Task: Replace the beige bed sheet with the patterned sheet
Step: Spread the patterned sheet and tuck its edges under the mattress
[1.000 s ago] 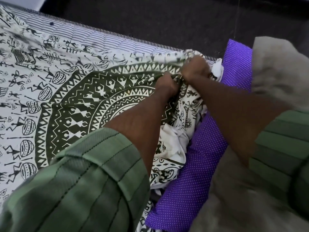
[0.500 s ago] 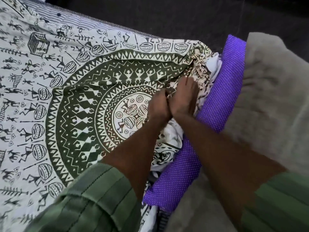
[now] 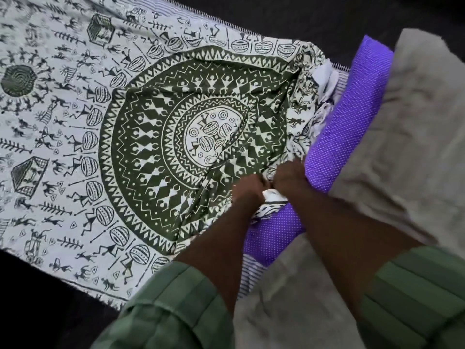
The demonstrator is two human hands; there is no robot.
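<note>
Fingers point(image 3: 261, 183) buried in patterned sheet point(image 3: 156, 137), grip unclear

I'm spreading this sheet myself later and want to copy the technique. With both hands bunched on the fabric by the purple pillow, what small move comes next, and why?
Probably draw the gripped edge toward the purple pillow. Both the left hand and right hand pinch the patterned sheet where it is still crumpled, with striped mattress showing beside them.
</note>
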